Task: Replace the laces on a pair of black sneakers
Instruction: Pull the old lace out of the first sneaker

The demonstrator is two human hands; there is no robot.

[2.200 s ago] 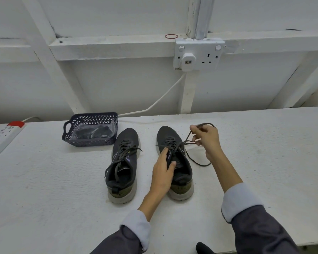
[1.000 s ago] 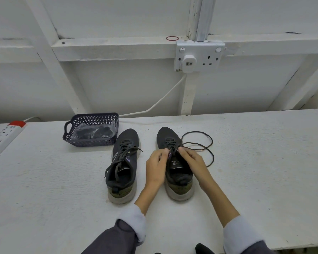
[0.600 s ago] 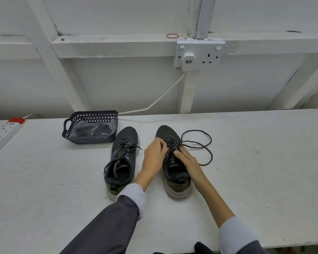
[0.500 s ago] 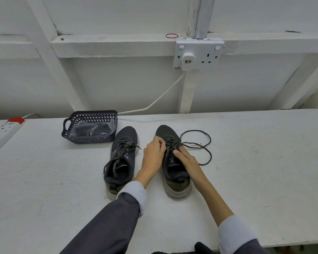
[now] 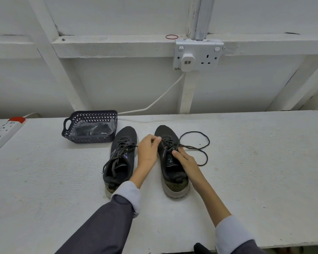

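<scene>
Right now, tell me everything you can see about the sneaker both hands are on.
The sneaker is black, knit-looking fabric with a pale, grubby sole. It stands upright on the white table, toe pointing away, beside its mate. A long run of its dark lace lies looped on the table at its side. The left hand pinches the lace near the toe-end eyelets. The right hand has its fingertips at the lacing; whether they pinch is unclear.

left sneaker (image 5: 121,156): on table (image 5: 264,162), just left of right sneaker (image 5: 170,162)
basket (image 5: 89,133): far-left of left sneaker
lace (image 5: 195,132): right of right sneaker
</scene>
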